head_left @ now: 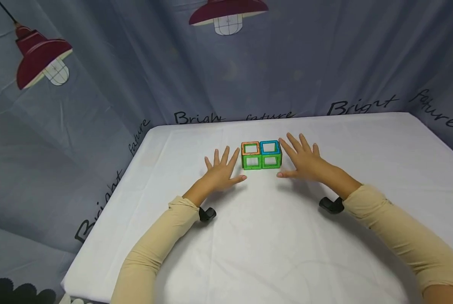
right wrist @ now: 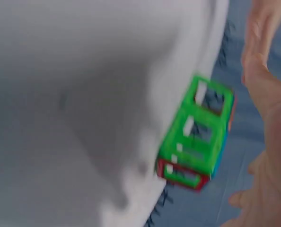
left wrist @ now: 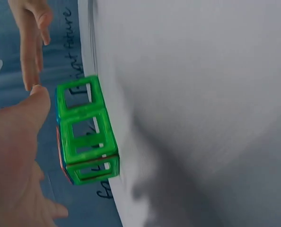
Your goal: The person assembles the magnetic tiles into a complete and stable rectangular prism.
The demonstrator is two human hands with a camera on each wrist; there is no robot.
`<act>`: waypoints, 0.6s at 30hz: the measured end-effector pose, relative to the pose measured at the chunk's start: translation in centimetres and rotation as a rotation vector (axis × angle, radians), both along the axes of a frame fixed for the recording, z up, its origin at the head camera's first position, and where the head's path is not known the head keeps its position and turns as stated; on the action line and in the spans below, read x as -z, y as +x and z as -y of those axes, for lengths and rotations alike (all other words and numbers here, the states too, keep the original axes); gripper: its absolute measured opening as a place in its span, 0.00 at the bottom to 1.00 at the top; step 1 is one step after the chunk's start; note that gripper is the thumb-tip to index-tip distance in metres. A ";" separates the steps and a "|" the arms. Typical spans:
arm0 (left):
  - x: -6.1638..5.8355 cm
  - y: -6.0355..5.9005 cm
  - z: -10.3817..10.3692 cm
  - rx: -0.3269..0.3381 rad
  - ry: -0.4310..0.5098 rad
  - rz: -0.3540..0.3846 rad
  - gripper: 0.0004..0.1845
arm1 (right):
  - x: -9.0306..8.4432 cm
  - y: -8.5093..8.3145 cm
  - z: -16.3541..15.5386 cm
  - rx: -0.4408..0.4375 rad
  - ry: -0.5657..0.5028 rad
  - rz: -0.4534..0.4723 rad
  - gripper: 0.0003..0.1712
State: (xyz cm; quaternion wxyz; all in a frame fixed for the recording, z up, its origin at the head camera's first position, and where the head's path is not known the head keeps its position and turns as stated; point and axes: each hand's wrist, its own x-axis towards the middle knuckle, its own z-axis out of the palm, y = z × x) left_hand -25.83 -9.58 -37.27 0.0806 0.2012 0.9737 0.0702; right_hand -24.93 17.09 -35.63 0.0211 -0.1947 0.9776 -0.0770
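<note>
- well, the block (head_left: 261,155), two open-frame cubes joined side by side, sits mid-table on the white cloth (head_left: 272,245), green sides facing the person, orange top on the left cube, blue top on the right.
- the left hand (head_left: 221,169) and right hand (head_left: 305,162) flank it, fingers spread and straight, palms down, holding nothing; whether the right fingertips brush the blue edge i can't tell.
- to close on it well, i'd judge both palms should meet the end faces together and squarely, since the frames look liable to split at the seam if pushed unevenly.
- the head view shows both tops and the gaps either side; the left wrist view shows the block (left wrist: 86,132) end-on beyond the thumb (left wrist: 39,101).
- the right wrist view is blurred, yet shows a red end panel (right wrist: 183,176).
</note>
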 end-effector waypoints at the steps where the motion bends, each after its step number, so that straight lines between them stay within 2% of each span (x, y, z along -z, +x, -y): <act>1: 0.1 0.5 0.1 -0.003 -0.009 -0.005 0.47 | 0.4 0.9 0.2 -0.002 0.009 0.008 0.60; 4: 0.4 2.0 0.0 -0.005 -0.045 -0.008 0.47 | 1.3 3.2 0.8 -0.015 0.027 0.051 0.58; 8: 0.8 3.2 -0.3 0.014 -0.095 0.011 0.49 | 2.3 4.7 1.4 -0.028 0.022 0.098 0.57; 12: 1.1 3.7 -0.6 0.024 -0.093 0.025 0.49 | 2.7 5.1 1.7 -0.017 0.016 0.119 0.57; 18: 1.2 3.9 -0.6 0.016 -0.075 0.048 0.49 | 2.5 5.0 1.8 -0.011 0.020 0.119 0.56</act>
